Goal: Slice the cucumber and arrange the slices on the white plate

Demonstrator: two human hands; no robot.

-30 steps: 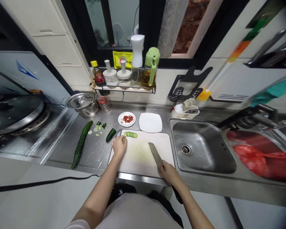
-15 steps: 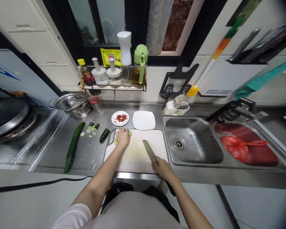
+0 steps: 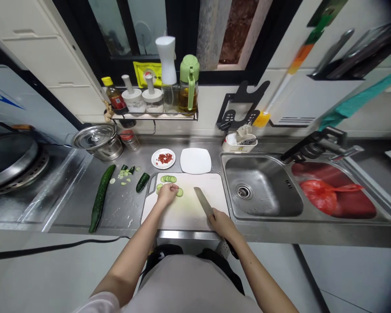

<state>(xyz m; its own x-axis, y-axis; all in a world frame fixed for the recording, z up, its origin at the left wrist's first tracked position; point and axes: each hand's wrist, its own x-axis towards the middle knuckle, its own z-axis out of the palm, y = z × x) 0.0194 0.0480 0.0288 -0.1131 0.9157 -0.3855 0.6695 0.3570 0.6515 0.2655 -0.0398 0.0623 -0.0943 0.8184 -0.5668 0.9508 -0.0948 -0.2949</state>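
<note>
On the white cutting board, my left hand is closed, its fingertips pinched together at a cucumber slice. A short row of cucumber slices lies just beyond the hand, and others are partly hidden beside it. My right hand is wrapped around a kitchen knife. Its blade points away and to the left, low over the board's right half, and the black handle end shows below the wrist. Left of the board lie a cucumber piece and a long whole cucumber.
Behind the board stand a small plate of chopped red pieces and a white square plate. Cucumber scraps lie on the steel counter. A sink is at right, a lidded pot at back left. Seasoning jars fill the rack.
My left hand has drawn back toward me from the board's far edge, uncovering a row of cucumber slices, and its fingers have come together. The knife stays almost where it was.
</note>
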